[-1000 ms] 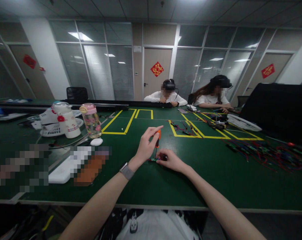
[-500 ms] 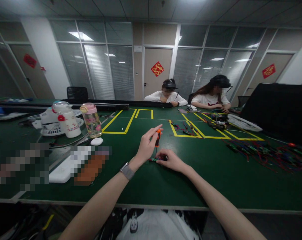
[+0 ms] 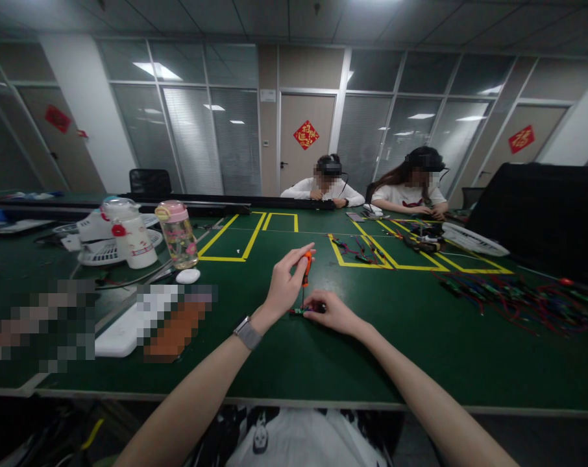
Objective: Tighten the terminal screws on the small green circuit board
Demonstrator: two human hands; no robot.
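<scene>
Rn L hand (image 3: 285, 279): 1 screwdriver (image 3: 306, 277) over 1 PCB (image 3: 300, 312).

Office workroom, glass partitions (image 3: 230, 63) with blinds (image 3: 191, 143), green worktable (image 3: 323, 376), wired circuit boards (image 3: 508, 299), screwdriver (image 3: 306, 277), 2 people (image 3: 298, 190) opposite

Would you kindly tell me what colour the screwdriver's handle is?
The screwdriver handle is orange and black, as the head view shows.

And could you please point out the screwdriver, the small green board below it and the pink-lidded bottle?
Screwdriver (image 3: 306, 277): head view, on its orange-and-black handle.
Small green board (image 3: 299, 311): head view, on its uncovered part.
Pink-lidded bottle (image 3: 178, 237): head view, on its clear body.
</scene>
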